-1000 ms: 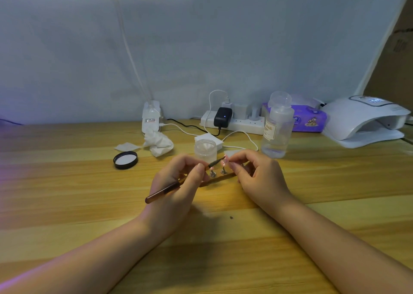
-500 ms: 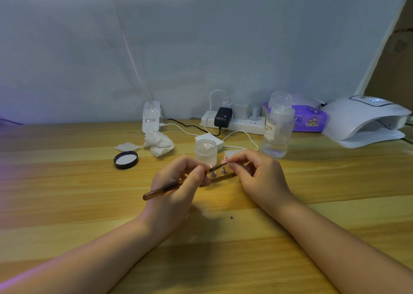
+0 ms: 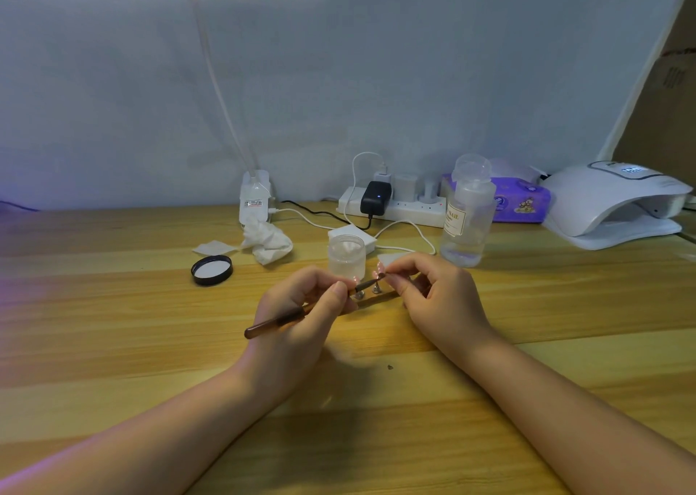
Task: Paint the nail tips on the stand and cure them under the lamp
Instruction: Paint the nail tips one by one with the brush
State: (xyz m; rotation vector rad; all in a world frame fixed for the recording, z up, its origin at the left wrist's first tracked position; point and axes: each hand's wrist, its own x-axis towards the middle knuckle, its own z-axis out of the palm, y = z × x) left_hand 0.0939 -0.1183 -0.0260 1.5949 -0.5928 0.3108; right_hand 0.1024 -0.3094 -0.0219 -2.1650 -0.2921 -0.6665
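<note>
A small stand (image 3: 373, 295) with metal pegs lies on the wooden table between my hands. A pinkish nail tip (image 3: 379, 268) sits on one peg. My left hand (image 3: 301, 310) grips a brown brush (image 3: 275, 323), and its bristle end touches that nail tip. My right hand (image 3: 437, 295) pinches the nail tip and steadies the stand; its fingers hide the stand's right part. The white curing lamp (image 3: 614, 202) stands at the far right, its opening facing me.
Behind the stand is an open clear jar (image 3: 346, 255), with its black lid (image 3: 211, 269) to the left. A clear liquid bottle (image 3: 467, 216), crumpled tissue (image 3: 267, 240), a power strip (image 3: 395, 204) with cables and a purple wipes pack (image 3: 523, 202) line the back.
The brush handle has dipped lower at its left end and the bristles have shifted slightly on the nail tip. Both hands stay in nearly the same place.
</note>
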